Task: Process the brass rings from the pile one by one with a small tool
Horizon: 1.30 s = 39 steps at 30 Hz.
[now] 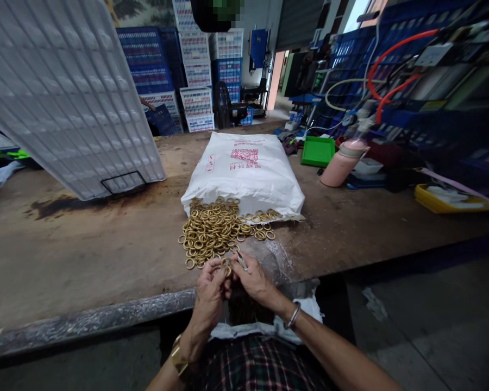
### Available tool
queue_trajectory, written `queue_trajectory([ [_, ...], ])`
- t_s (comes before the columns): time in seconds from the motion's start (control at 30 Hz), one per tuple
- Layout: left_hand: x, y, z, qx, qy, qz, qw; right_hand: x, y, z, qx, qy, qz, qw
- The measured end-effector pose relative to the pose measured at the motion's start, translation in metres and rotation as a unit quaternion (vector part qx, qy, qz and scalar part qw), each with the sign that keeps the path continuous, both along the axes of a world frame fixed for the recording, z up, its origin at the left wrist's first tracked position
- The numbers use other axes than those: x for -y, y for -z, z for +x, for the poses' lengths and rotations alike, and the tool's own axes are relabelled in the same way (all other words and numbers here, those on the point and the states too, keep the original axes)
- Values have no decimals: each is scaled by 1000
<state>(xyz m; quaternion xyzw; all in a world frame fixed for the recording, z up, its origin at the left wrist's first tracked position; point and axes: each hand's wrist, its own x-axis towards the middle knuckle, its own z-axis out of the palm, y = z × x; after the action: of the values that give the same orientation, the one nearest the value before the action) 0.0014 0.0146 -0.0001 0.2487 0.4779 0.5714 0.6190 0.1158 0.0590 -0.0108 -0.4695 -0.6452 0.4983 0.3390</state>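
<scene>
Hands meet at the front edge of a worn wooden bench (118,260), where a person in a dark plaid shirt (252,364) handles brass-coloured rings. The left hand (211,288), a gold-toned watch (180,355) on its wrist, pinches a ring (229,270) between thumb and fingers in a narrow grip. The right hand (255,279), below a silver bracelet (293,316), closes its grip around a small pointed tool (242,261), its fingertips beside the ring; whether they touch it is too small to tell.

Just beyond the hands, a heap of rings (209,231) spreads over the bench against the near side of a plump white sack (264,179) printed in red, with a thinner scatter trailing off to the right. A pink bottle (337,168) leans near a green tray (317,161) on the right, while a yellow tray (432,203) sits farther along. At left, a ribbed white panel (73,98) stands tilted on the bench. Blue crates (146,76) and white crates (195,60) are stacked in the background.
</scene>
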Motion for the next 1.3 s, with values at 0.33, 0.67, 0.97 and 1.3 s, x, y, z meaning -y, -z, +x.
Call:
queue_trajectory([
  [0.33, 0, -2, -9, 38, 43, -38, 998, -7, -8, 8, 48, -69, 51, 995],
  [0.67, 3, 2, -6, -39, 84, -16, 996, -11, -3, 3, 8, -49, 4, 999],
  [0.97, 2, 0, -6, -120, 63, 13, 991, -6, -7, 13, 155, -80, 109, 979],
  [1.3, 0, 0, -8, -165, 45, 38, 984, -1, -14, 15, 298, -153, 162, 928],
])
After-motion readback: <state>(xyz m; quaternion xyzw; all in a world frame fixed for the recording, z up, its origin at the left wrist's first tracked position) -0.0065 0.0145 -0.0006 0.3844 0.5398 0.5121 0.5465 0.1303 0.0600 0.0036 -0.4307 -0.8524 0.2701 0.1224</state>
